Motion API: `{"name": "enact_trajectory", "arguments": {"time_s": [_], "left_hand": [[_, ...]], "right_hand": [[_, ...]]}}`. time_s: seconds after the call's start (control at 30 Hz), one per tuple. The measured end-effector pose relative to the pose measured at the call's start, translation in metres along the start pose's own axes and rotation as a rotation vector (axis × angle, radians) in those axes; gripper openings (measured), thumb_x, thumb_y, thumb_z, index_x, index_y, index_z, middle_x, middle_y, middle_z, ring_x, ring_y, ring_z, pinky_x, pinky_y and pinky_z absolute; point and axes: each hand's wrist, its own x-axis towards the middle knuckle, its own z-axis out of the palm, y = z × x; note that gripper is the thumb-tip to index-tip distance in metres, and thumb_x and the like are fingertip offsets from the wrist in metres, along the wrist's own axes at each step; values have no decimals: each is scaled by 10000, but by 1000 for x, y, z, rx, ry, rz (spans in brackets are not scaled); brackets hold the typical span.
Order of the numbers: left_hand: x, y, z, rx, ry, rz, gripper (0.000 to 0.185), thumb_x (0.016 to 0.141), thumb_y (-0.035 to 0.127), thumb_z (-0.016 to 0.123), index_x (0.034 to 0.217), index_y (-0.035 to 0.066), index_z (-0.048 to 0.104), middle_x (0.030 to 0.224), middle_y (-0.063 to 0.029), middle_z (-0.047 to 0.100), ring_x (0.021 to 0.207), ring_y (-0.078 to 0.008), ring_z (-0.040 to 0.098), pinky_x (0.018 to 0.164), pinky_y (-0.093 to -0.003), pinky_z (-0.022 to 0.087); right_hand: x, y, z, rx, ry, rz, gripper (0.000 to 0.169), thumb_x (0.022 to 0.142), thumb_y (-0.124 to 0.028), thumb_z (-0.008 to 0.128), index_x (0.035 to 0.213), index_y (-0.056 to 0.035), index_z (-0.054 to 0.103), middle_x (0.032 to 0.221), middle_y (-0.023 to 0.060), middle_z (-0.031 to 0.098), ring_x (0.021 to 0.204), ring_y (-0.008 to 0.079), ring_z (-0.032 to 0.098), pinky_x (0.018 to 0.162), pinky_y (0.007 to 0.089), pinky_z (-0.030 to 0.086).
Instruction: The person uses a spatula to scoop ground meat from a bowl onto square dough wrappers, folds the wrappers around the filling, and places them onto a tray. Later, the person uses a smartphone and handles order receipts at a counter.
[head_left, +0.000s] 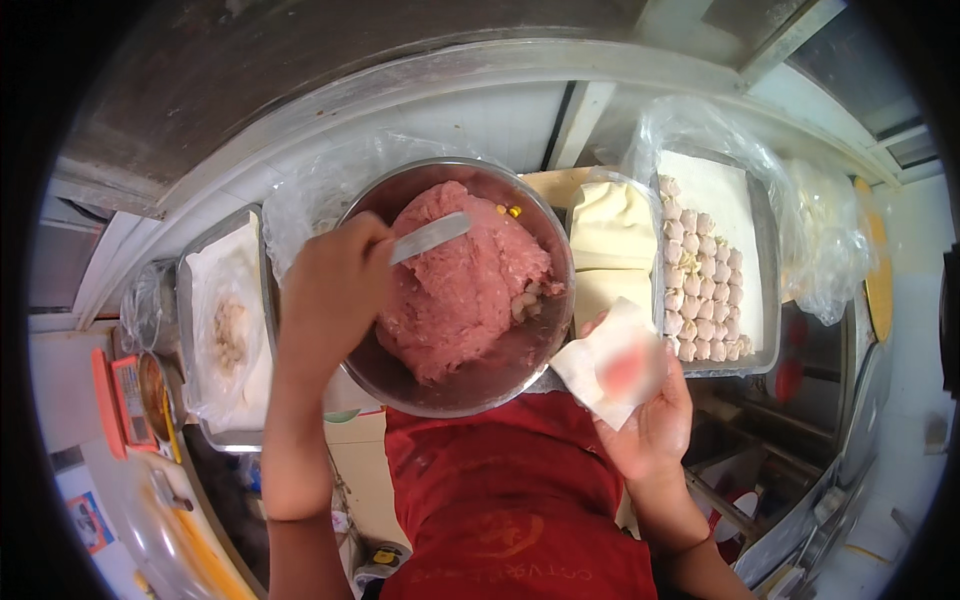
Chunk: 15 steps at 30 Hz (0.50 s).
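A large steel bowl (559, 225) holds a mound of pink minced meat (457, 285), with corn kernels (508, 211) and pale pieces, perhaps shrimp, at its right side. Over the bowl's left part, my left hand (334, 289) grips a flat spatula (431, 238) whose blade lies over the meat. On the palm of my right hand (649, 435) rests a square dough wrapper (585, 367) with a blurred pink dab of filling (624, 371) on it. Behind that hand are stacked wrappers (611, 232). Rows of filled dumplings (701, 289) stand on a lined tray (763, 225) to the right.
At the left, a metal tray (264, 300) holds a plastic bag (229, 337) with pale contents. A small bowl (154, 397) and a red scale (112, 405) are beyond it. Clear plastic sheeting (817, 225) bunches beside the dumpling tray. A wall and frame run behind the bowl.
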Motion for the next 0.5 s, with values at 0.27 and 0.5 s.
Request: {"name": "enact_trajectory", "arguments": {"time_s": [0.27,0.5], "left_hand": [[-66,-6,4,136,-132,462,115,800,51,632,913,61,651,857,-84,633,688,-292,659,591,-378,521],[-96,2,11,52,-205,396,138,783,37,611,908,86,641,858,-55,615,649,-284,648,532,-375,511]], "right_hand": [[1,-3,-3,53,238,-43,531,1057,-306,341,1497,-11,324,1503,211,404,1377,365,417,1106,493,394],[1,-1,7,-2,174,-28,546,1056,-336,357,1505,-28,316,1502,207,411,1360,376,430,1060,522,423]]}}
